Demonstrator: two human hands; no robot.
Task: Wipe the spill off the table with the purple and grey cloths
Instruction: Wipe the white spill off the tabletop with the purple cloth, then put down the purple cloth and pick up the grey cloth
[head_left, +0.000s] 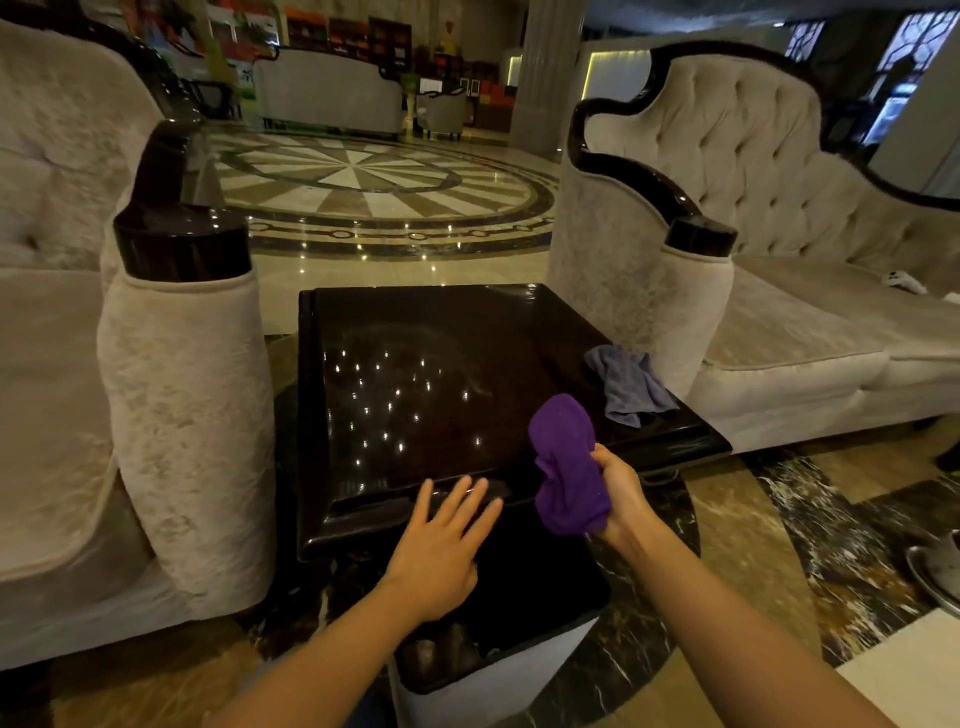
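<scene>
A dark glossy square table stands in front of me. Faint smeared streaks show on its top among reflected ceiling lights. My right hand is shut on a bunched purple cloth, held above the table's near right corner. My left hand hovers open, fingers spread, over the table's near edge. A grey cloth lies crumpled at the table's right edge, apart from both hands.
A pale velvet armchair stands close on the left and a tufted sofa on the right. A white bin with a dark liner sits below the table's near side. Beyond lies polished marble floor.
</scene>
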